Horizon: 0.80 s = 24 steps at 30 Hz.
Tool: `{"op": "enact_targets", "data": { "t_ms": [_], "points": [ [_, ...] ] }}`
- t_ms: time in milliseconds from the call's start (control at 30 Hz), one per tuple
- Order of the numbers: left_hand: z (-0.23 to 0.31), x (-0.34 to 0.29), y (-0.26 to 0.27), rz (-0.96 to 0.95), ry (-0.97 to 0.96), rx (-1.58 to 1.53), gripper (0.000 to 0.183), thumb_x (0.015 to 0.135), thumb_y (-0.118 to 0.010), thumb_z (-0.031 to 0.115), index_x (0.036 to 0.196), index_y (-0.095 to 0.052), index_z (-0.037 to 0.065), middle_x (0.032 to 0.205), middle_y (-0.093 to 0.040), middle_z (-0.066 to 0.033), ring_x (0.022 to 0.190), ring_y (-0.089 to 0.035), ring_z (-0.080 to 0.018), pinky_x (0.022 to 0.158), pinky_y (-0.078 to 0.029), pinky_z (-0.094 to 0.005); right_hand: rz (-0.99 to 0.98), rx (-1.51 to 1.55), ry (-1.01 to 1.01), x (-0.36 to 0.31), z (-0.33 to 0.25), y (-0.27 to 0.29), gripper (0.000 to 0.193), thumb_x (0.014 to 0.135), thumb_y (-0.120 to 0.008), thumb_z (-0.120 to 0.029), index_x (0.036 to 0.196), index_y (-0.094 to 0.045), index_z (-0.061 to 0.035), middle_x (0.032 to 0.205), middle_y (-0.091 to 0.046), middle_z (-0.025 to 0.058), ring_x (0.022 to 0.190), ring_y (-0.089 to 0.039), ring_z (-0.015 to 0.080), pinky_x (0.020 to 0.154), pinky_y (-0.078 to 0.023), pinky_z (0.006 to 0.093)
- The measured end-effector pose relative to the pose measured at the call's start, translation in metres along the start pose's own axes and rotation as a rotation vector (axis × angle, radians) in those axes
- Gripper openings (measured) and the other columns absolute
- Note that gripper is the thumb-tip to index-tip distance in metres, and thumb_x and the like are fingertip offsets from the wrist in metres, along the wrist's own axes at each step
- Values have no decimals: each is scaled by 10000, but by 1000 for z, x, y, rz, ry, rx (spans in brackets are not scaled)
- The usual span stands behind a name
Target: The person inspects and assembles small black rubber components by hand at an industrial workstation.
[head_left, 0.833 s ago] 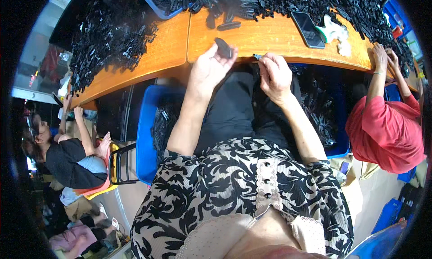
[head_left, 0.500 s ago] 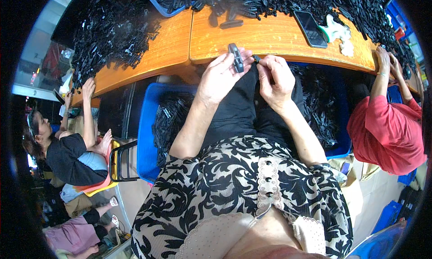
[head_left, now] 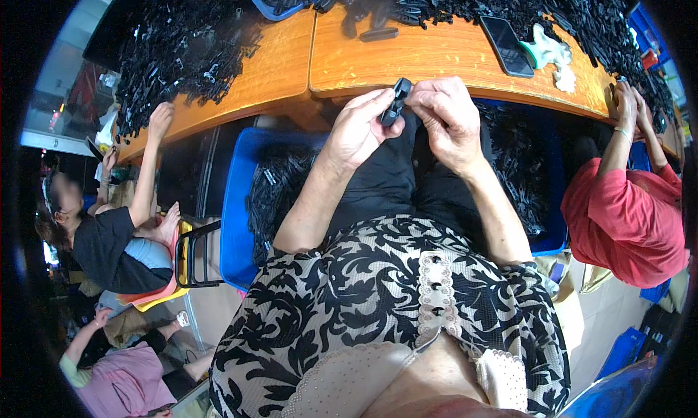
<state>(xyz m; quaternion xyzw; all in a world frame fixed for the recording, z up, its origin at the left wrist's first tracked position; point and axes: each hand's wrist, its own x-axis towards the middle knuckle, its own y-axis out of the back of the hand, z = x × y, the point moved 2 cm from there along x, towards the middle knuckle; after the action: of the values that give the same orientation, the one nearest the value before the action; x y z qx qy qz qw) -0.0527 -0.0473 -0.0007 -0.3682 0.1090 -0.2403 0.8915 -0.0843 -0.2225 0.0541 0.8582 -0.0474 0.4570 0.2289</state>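
My left hand [head_left: 358,127] grips an elongated black plastic part [head_left: 393,107] between thumb and fingers, tilted, just off the table's near edge. My right hand [head_left: 447,116] meets the upper end of that part with thumb and fingertips pinched together. Whatever small piece the right fingertips hold is hidden behind them. Both hands are above my lap, between two blue bins.
Heaps of black plastic parts [head_left: 182,47] cover the far side of the orange wooden table [head_left: 407,62]. A phone [head_left: 507,47] lies beside a white and green object [head_left: 547,51]. Blue bins [head_left: 234,200] of parts flank my legs. Co-workers sit left and right [head_left: 629,214].
My right hand has moved left to the black plastic part, which is now turned and tilted in my left hand. The left co-worker's hand has shifted right, off the heap.
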Motion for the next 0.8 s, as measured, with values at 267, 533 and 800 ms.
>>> {"op": "enact_targets", "data": {
  "t_ms": [267, 533, 800],
  "points": [
    [0, -3, 5, -124, 170, -7, 265, 1059, -444, 146, 1118, -608, -54, 967, -668, -149, 590, -499, -115, 523, -395, -229, -222, 30, 155, 6, 4, 1, 282, 590, -720, 37, 847, -692, -74, 915, -686, 25, 852, -602, 256, 750, -508, 350],
    [-2, -3, 6, -189, 261, -71, 300, 1080, -409, 189, 1065, -605, -38, 895, -685, -195, 530, -498, -109, 488, -387, -211, -230, -93, 203, 3, 2, 1, 269, 600, -716, 18, 849, -688, -81, 920, -684, 13, 864, -623, 255, 699, -544, 366],
    [8, -9, -1, -63, 125, 115, 379, 1064, -494, 284, 1213, -591, -50, 999, -694, -214, 577, -554, -122, 523, -450, -215, -224, 0, 57, 8, 29, -1, 228, 863, -637, -14, 1069, -701, -88, 873, -697, 99, 887, -657, 281, 765, -549, 383]
  ]
}}
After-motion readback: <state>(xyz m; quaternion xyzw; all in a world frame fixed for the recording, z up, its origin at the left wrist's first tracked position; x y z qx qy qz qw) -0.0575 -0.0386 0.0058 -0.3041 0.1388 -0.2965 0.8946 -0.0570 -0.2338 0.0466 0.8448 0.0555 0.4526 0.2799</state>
